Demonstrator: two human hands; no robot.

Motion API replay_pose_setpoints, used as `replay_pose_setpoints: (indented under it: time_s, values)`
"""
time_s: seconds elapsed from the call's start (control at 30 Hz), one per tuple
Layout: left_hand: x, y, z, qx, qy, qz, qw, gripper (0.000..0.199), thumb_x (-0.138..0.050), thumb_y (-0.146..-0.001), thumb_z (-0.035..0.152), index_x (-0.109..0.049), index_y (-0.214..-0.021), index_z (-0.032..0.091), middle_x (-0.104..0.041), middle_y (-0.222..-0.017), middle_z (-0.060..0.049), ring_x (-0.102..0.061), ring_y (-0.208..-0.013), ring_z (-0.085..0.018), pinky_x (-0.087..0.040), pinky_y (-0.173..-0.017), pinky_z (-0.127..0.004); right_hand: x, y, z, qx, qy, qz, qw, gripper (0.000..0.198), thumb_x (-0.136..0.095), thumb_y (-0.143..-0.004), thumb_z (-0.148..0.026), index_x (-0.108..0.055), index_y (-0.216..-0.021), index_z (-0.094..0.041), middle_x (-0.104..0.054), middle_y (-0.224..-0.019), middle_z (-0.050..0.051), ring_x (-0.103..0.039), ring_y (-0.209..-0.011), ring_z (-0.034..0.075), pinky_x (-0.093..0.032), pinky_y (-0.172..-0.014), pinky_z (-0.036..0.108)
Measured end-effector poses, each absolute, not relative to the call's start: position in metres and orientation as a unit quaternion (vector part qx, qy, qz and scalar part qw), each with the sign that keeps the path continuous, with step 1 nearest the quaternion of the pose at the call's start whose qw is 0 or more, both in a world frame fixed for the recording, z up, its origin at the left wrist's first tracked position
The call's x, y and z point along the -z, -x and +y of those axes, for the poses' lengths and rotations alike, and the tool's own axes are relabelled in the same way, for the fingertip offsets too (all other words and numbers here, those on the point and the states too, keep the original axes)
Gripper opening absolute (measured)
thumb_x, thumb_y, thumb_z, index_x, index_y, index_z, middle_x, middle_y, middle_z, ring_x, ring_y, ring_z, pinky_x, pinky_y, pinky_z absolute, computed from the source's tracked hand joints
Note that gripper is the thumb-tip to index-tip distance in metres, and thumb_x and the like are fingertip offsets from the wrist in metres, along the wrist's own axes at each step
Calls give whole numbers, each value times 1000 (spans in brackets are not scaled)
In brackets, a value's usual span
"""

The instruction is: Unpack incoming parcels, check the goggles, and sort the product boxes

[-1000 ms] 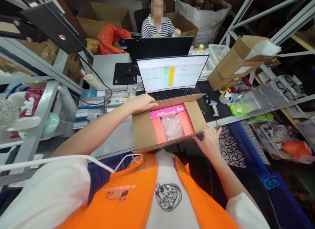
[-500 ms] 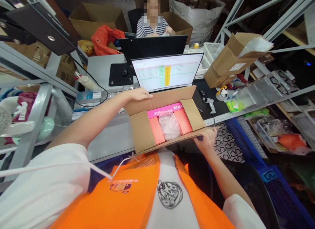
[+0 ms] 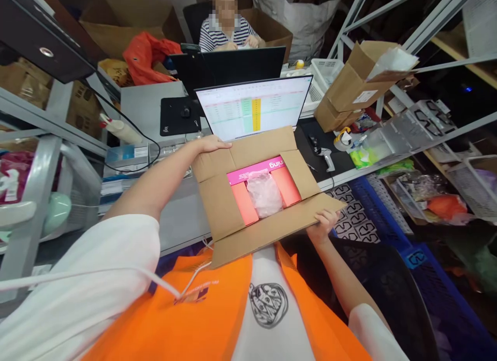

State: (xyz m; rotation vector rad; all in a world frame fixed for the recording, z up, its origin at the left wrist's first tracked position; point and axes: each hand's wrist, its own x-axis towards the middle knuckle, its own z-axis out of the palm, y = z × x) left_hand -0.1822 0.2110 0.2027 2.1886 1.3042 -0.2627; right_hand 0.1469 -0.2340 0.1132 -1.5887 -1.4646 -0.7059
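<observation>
A cardboard box (image 3: pixel 218 203) with its flaps spread lies in front of me at the desk's near edge. Inside are a pink box (image 3: pixel 256 170) with white lettering, coral-coloured pieces (image 3: pixel 288 187) and a clear bubble-wrapped bundle (image 3: pixel 265 195) in the middle. At the far left corner my left hand (image 3: pixel 213 143) grips the raised far flap. My right hand (image 3: pixel 323 225) holds the right end of the near flap, its fingers over the top face and the thumb side partly hidden.
Behind the box stands a lit monitor (image 3: pixel 256 104) with a spreadsheet. A barcode scanner (image 3: pixel 326 158) and a tape roll (image 3: pixel 343 139) lie to the right, near brown cartons (image 3: pixel 355 86). Across the desk sits a person (image 3: pixel 225 32). A metal frame (image 3: pixel 33 195) rises at left.
The near flap has swung outward and down toward me, so its broad face now shows. My right hand has moved with it. The whole view has shifted slightly.
</observation>
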Motion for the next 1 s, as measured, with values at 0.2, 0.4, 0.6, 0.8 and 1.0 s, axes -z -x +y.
replay_pose_setpoints:
  time_s: [0.2,0.4,0.6,0.8,1.0]
  values:
    - [-188,179,201,66,-846,492,196,84,-32,-91,78,-79,-114,11,-74,-120,-19,-68,-106,-34,-50,-90,-36,-101,-137,-241,318,628,-579,411,38,-61,-82,-34,-35,-109,-27,-46,-103,8,-54,-103,30,-52,-88,56]
    - [-170,179,203,73,-851,497,151,85,-20,-97,71,-76,-121,11,-73,-122,-21,-67,-113,-34,-47,-95,-37,-64,-121,-278,176,736,-547,357,66,-73,-81,-30,-23,-125,-32,-41,-121,14,-55,-114,38,-45,-99,70]
    - [-139,177,206,103,-836,507,180,82,-20,-99,64,-75,-123,9,-70,-131,-20,-63,-122,-33,-45,-97,-35,-12,-130,-299,80,710,-621,322,67,-71,-82,-26,-32,-137,-26,-40,-135,21,-48,-132,42,-36,-112,73]
    - [-122,171,189,136,-818,521,204,66,-35,-97,55,-79,-112,9,-74,-120,-20,-68,-109,-33,-50,-87,-35,14,-146,-252,-46,746,-639,181,32,-66,-77,-35,-56,-104,-21,-55,-114,19,-50,-128,47,-42,-102,77]
    - [-197,162,176,18,-842,527,115,54,-34,-99,34,-72,-122,4,-65,-130,-27,-55,-128,-40,-40,-109,-51,-18,-148,-275,15,697,-676,237,34,-62,-82,-29,-58,-112,-16,-53,-133,24,-40,-141,47,-40,-105,76]
